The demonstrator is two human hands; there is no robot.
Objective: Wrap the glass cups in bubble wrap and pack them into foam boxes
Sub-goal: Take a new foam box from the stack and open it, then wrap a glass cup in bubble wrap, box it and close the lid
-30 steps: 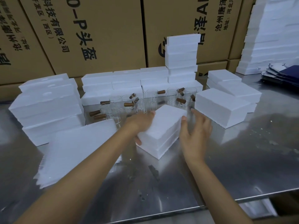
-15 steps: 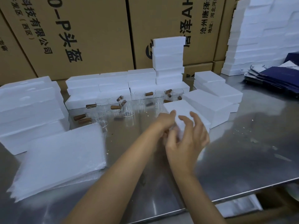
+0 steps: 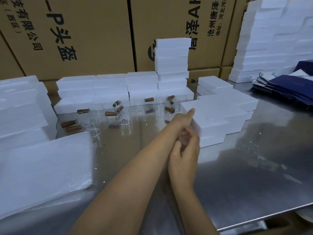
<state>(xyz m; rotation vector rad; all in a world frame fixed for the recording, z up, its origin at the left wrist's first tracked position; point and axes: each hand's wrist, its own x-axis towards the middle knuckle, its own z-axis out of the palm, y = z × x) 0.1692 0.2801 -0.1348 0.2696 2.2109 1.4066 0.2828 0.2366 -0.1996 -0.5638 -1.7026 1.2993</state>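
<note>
Cardboard cartons (image 3: 94, 39) behind my steel table, black print, tilted:
- Left carton: "-P头盔"; beside it "技有限公司" and "(西区)".
- Right carton (image 3: 194, 31): large "泽A", partly cut off; smaller "沧州唐泽", "地址: 河北".
No other print legible.

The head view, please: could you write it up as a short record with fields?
surface: metal table
cups: glass cups with brown handles, unwrapped, mid-table
wrap: bubble wrap stack, near left
boxes: foam boxes beside the hands; more stacked behind
left hand: against the foam box, grip unclear
right hand: fingers curled, contents blurred
</note>
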